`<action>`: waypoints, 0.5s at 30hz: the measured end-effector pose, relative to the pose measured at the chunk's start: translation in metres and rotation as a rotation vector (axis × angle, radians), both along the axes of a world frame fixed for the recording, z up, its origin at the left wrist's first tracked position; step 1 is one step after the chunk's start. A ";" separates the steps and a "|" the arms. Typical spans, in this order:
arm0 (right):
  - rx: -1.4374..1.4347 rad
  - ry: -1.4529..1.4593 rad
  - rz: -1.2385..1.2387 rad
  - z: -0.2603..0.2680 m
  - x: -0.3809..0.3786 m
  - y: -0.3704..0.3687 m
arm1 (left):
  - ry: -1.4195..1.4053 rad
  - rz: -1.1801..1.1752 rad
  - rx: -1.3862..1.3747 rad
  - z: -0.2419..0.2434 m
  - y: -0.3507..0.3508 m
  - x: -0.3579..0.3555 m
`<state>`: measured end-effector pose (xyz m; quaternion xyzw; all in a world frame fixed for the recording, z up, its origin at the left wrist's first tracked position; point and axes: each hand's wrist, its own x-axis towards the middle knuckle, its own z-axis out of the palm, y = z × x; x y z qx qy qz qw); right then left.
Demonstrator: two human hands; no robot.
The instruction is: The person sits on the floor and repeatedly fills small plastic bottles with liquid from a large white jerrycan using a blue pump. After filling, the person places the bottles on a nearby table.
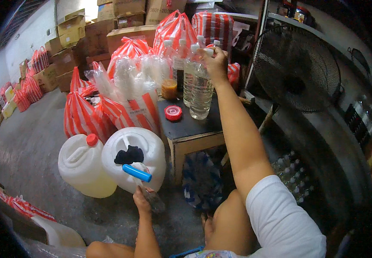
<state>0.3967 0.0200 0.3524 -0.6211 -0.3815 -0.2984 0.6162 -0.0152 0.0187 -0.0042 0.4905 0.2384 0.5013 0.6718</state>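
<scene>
My right hand [217, 66] reaches over a dark-topped wooden stool [189, 125], its fingers on the white cap of a clear plastic bottle [201, 100] filled with clear liquid. Close behind it stands another filled bottle [189, 77]. Low at the centre, my left hand [141, 199] grips what looks like a clear plastic bottle [154, 200], partly hidden and blurred. Just above that hand is a blue cylindrical piece [137, 173], by the mouth of a large white jug [155, 148]. A black cloth [129, 155] lies on the jug.
On the stool are a red-rimmed round lid or tape roll [173, 113] and a jar of orange-brown contents [169, 89]. A red-capped jug [79, 164] stands left. Striped plastic bags [86, 116] and cardboard boxes [98, 38] fill the back. A large fan [295, 71] stands right.
</scene>
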 end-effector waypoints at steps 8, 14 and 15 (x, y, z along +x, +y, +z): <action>0.143 0.212 0.647 0.001 0.006 -0.001 | -0.045 -0.050 -0.145 0.003 -0.001 -0.001; -0.060 -0.599 -0.214 -0.009 0.046 0.030 | -0.062 -0.107 -0.101 0.010 -0.002 0.002; -0.101 -0.729 -0.238 -0.008 0.050 0.028 | -0.028 -0.081 -0.071 0.011 -0.003 0.004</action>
